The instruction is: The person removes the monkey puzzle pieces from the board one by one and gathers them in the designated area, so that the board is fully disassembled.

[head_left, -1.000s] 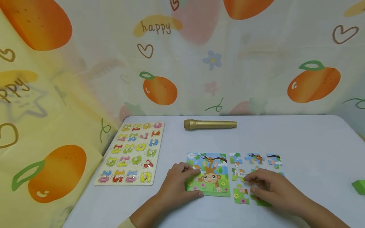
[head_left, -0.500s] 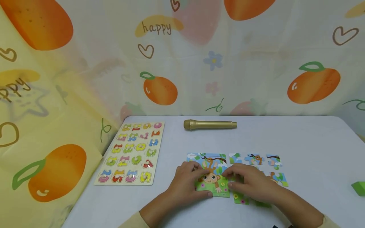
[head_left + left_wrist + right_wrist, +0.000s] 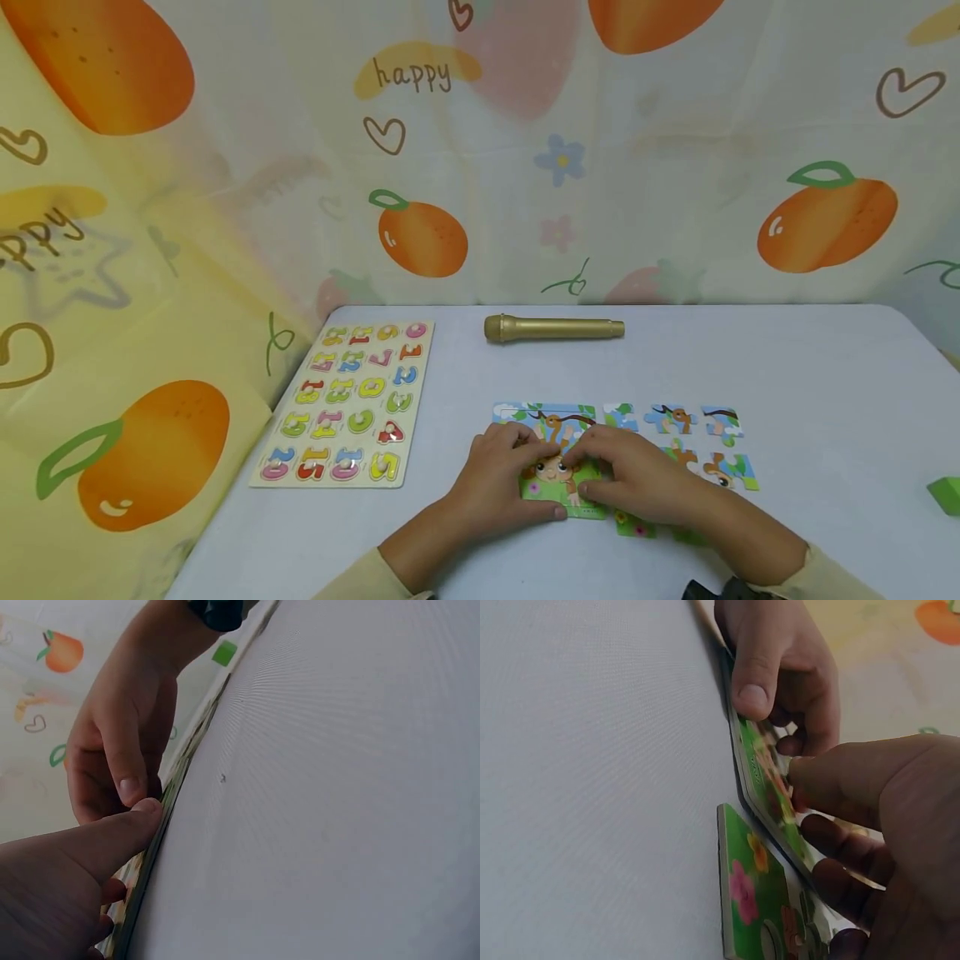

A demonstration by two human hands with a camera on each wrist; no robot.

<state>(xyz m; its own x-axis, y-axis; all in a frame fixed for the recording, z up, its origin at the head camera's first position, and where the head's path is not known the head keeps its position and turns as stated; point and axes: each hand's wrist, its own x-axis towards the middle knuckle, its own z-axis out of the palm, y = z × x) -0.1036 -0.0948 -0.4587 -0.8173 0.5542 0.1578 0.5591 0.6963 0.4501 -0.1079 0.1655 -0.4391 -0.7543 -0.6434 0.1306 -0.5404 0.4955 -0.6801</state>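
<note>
A square monkey jigsaw board lies flat on the table. My left hand rests over its left part, thumb near the front edge and fingers bent above the picture. From the other side my right hand reaches over the board's right part, its fingertips near the monkey's face and close to the left fingers. In the right wrist view, the right thumb touches or hovers just over the board; I see no piece between the fingers. Loose jigsaw pieces lie in rows to the right, some hidden under the right hand.
A number peg puzzle lies at the table's left. Toward the back is a gold toy microphone. A green block sits at the far right. A printed curtain hangs behind the white table.
The right hand has moved left from the loose pieces onto the board. My left hand has slid somewhat right across the board, which stays in place.
</note>
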